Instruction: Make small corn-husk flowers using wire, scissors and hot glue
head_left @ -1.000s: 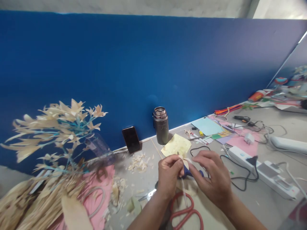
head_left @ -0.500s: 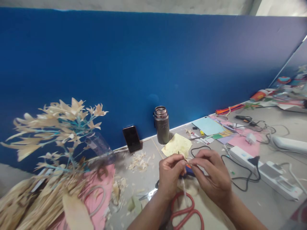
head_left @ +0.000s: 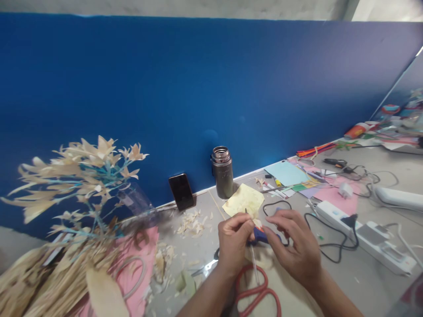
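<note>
My left hand (head_left: 235, 237) pinches a small pale husk flower (head_left: 256, 223), its thumb and forefinger pressed together; a thin dark tip pokes up above the fingers. Beside it, my right hand (head_left: 294, 246) has its thumb and fingers apart, with nothing visible between them. Below and between the hands lies a blue tool with an orange part (head_left: 261, 235), perhaps a glue gun, partly hidden. Under the wrists are red-handled scissors (head_left: 256, 290) and a thin white stick (head_left: 254, 264). A second pair of scissors (head_left: 208, 266) lies by my left wrist, partly covered.
A yellow paper (head_left: 243, 200), an uncapped metal flask (head_left: 224, 174) and a leaning phone (head_left: 181, 191) stand ahead. Pale scraps (head_left: 193, 224) lie to the left, near a bunch of husk flowers (head_left: 95, 167) and dried husks (head_left: 62, 268). A power strip (head_left: 366, 237) with cords sits right.
My right hand's fingers have parted and drawn slightly away from the piece in my left hand. My left hand keeps its pinch, almost in the same place.
</note>
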A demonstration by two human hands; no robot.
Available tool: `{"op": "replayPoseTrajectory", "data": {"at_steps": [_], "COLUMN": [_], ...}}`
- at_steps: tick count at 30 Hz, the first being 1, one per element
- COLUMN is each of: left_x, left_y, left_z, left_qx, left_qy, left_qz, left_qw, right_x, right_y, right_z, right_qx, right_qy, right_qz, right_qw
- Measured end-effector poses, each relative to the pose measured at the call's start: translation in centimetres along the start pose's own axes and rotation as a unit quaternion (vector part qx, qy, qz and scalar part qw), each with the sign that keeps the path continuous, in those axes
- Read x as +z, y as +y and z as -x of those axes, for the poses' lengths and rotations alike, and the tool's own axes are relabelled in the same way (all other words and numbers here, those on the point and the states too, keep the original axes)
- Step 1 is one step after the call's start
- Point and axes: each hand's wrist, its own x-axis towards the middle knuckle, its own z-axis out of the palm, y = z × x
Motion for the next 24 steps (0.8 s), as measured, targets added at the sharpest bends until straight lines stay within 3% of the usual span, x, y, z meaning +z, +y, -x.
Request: {"op": "replayPoseTrajectory", "data": {"at_steps": [15, 19, 24], "left_x": [-0.2, -0.1, 0.5], "left_y": [-1.1, -1.3, -0.6], "left_z": [0.1, 0.0, 0.2], "left_qx": [-0.002, -0.056, -0.163], "left_qy": [-0.049, -0.068, -0.041], "left_qz": [0.021, 0.103, 0.218], "left_qw": [0.999, 0.991, 0.961], "right_x": [-0.2, -0.3, -0.3], "right_y": [0.4, 0.3, 0.2], "right_z": [0.4, 0.3, 0.1], "right_qx": [-0.019, -0.020, -0.016], "right_qy": [-0.010, -0.005, -0.008], "right_qz": [-0.045, -0.052, -0.067], "right_qw": [0.999, 0.998, 0.998]}}
